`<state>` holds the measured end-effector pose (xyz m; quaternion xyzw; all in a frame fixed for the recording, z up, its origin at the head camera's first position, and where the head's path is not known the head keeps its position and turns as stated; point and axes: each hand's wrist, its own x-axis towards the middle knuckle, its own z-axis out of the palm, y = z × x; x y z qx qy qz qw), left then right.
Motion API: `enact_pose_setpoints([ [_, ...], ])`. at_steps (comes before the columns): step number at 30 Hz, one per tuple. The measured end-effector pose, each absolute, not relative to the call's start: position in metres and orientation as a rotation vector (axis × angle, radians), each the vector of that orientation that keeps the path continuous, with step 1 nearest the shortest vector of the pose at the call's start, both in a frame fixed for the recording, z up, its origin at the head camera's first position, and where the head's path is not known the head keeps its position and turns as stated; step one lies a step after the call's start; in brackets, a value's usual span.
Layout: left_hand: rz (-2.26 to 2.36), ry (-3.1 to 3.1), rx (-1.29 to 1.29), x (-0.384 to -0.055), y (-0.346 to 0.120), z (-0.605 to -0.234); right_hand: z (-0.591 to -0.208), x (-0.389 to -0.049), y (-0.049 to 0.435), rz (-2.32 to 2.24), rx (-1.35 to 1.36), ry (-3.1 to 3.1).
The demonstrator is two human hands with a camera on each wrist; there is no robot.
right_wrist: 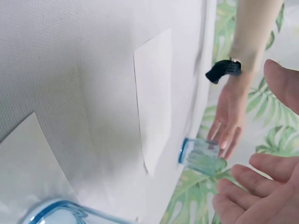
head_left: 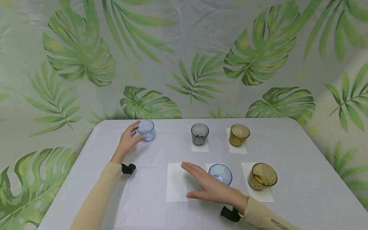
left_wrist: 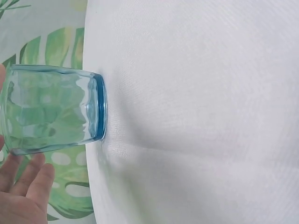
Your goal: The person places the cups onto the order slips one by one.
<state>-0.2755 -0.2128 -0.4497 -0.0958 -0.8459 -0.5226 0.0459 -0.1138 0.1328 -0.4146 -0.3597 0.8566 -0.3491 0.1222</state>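
At the far left of the table, my left hand (head_left: 127,142) holds a clear blue glass tumbler (head_left: 146,131), thumb in front and forefinger at its left side. In the left wrist view the blue tumbler (left_wrist: 53,109) has fingertips beside its rim; the rest of the grip is cut off. My right hand (head_left: 211,187), fingers extended and thumb apart, hovers over the front of the table holding nothing. It partly hides a second blue tumbler (head_left: 220,174) on white paper. Left of that lies a bare white paper (head_left: 176,183), under the right fingertips in the head view.
Toward the back, a grey tumbler (head_left: 199,134) and an amber tumbler (head_left: 239,134) stand on white papers. Another amber tumbler (head_left: 262,176) stands on paper at front right. A white cloth (head_left: 155,210) covers the table; a leaf-print sheet (head_left: 201,38) hangs behind its far edge.
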Motion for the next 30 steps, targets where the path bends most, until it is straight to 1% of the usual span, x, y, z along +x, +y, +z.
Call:
enact_pose_setpoints([
  [12,-1.586,-2.607,-0.273,-0.285,-0.212,-0.457,-0.422,-0.113,0.122,-1.019,-1.061,2.530],
  [16,-1.622,-2.605,-0.288,-0.275,-0.204,-0.439,-0.424,-0.112,0.117,-1.002,-1.023,2.519],
  [19,-1.637,-2.594,-0.292,-0.275,-0.203,-0.439,-0.425,-0.112,0.114,-0.987,-1.012,2.516],
  [23,-1.611,-2.571,-0.307,-0.286,-0.209,-0.459,-0.428,-0.113,0.111,-0.973,-1.010,2.525],
  [30,-1.633,-2.543,-0.343,-0.282,-0.210,-0.459,-0.435,-0.113,0.110,-0.940,-0.972,2.553],
])
